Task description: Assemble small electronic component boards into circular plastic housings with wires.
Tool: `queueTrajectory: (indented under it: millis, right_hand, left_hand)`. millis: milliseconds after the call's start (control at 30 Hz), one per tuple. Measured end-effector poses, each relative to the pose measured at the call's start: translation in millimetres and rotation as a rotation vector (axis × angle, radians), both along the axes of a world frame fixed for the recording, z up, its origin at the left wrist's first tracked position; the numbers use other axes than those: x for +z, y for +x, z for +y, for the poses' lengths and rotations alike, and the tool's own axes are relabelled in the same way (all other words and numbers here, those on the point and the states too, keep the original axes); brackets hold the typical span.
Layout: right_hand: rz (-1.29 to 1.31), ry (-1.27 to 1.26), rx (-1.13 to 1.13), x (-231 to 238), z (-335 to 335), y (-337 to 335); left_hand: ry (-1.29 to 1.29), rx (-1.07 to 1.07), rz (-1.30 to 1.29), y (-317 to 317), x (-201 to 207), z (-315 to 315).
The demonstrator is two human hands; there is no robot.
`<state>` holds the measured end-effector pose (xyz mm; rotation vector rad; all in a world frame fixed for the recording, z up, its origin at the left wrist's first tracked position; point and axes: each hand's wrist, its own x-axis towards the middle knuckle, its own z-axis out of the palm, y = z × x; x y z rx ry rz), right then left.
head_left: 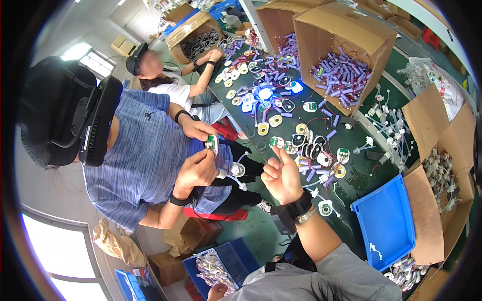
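Observation:
My right hand (282, 176) is raised over the near edge of the green table, palm turned up. Its fingers are apart and partly curled, with nothing visible in them. The fingertips come close to a small green circuit board in a white oval shell (276, 142); whether they touch it I cannot tell. Beside it lie several black and white oval shells (315, 146). My left hand (217, 292) shows only in part at the lower edge, by a blue bin (238, 261) of white tangled parts (213, 268); its fingers are not clear.
At left, a co-worker in a blue shirt (133, 140) holds a circuit-board shell (213, 144). Another person (181, 83) sits farther back. Purple cylindrical cells (341, 75) fill a cardboard box (346, 25). A blue tray (386, 220) and an open carton (427, 210) stand at right.

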<state>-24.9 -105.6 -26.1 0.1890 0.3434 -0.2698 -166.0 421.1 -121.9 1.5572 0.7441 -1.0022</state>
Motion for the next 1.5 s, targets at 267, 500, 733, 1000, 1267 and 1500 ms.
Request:
queueTrajectory:
  millis: [267,500,733,1000,1267,1500]
  right_hand:
    - [0.029,-0.001,-0.009,-5.6,3.8,-9.4]
    - [0.103,0.022,-0.082,-20.6,-3.8,-21.0]
    - [0.160,0.020,-0.119,-34.4,-1.4,-27.9]
    - [0.236,-0.019,-0.166,-43.2,-6.9,-47.5]
    - [0.208,-0.041,-0.097,-48.6,12.8,-49.9]
    - [0.187,-0.072,0.038,-46.0,42.1,-45.8]
  left_hand:
    - [0.384,-0.802,-0.388,30.5,-5.1,-3.7]
    - [0.509,-0.896,-0.314,24.2,-29.3,36.4]
    - [0.617,-1.023,-0.357,20.7,-10.8,12.3]
    - [0.425,-0.767,-0.395,34.3,-25.9,8.8]
    - [0.448,-0.884,-0.348,40.8,-8.5,-14.2]
    - [0.487,-0.837,-0.299,41.7,-15.2,-6.7]
